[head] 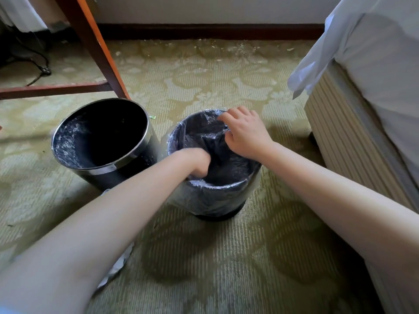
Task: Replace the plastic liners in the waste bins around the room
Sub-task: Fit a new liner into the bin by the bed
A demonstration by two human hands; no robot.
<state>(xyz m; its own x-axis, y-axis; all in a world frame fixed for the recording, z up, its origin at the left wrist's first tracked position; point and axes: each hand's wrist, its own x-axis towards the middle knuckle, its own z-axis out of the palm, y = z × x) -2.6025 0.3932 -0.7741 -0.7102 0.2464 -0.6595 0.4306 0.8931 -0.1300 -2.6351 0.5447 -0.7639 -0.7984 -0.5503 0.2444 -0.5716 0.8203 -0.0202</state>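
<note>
Patterned carpet [204,87] lies between wooden legs [97,48], perhaps a desk's, and a bed [374,75].

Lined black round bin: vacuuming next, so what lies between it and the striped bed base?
Head view: only bare green patterned carpet between lined black bin and striped bed base.

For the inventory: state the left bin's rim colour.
Shiny silver rim on the black left bin; head view.

Patterned carpet [204,82]; bed [374,75]; wooden leg [95,46]
</note>
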